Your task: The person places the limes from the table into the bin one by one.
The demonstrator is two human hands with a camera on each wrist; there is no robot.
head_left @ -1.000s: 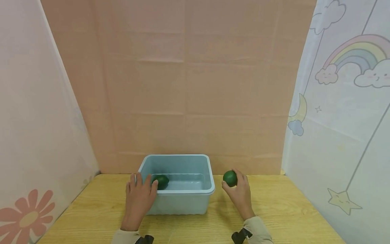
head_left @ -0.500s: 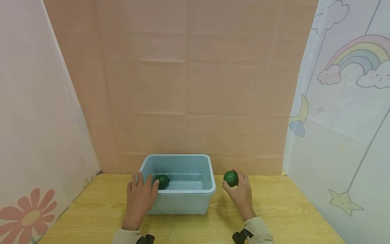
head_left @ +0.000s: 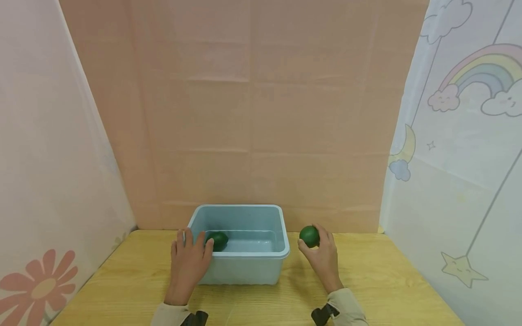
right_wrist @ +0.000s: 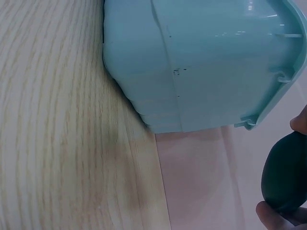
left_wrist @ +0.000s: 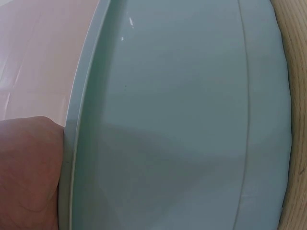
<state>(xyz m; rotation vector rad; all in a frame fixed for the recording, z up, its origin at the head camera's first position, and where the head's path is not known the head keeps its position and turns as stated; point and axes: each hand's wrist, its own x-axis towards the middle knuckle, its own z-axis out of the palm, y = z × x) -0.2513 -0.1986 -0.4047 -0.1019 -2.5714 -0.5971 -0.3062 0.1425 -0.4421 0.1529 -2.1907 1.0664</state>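
Observation:
My right hand [head_left: 321, 258] pinches a dark green lime [head_left: 309, 236] between thumb and fingers, above the table to the right of a light blue plastic bin [head_left: 244, 269]. In the right wrist view, the same lime [right_wrist: 285, 172] shows at the right edge with fingertips on it. My left hand [head_left: 188, 262] rests at the bin's front left corner, fingers spread and fairly straight over the rim. Beside its thumb, a second green lime [head_left: 219, 241] lies inside the bin, partly hidden by the hand. The left wrist view shows the bin's outer wall [left_wrist: 177, 96] close up.
The bin stands on a light wooden table [head_left: 367, 276]. Behind it rises a peach-coloured backdrop [head_left: 261, 113]. Pale printed sheets close off both sides, with a flower [head_left: 42, 287] on the left and a rainbow [head_left: 481, 68] on the right.
Both hands keep their places and their hold. The whole head view has shifted slightly; the bin and limes stay as they were.

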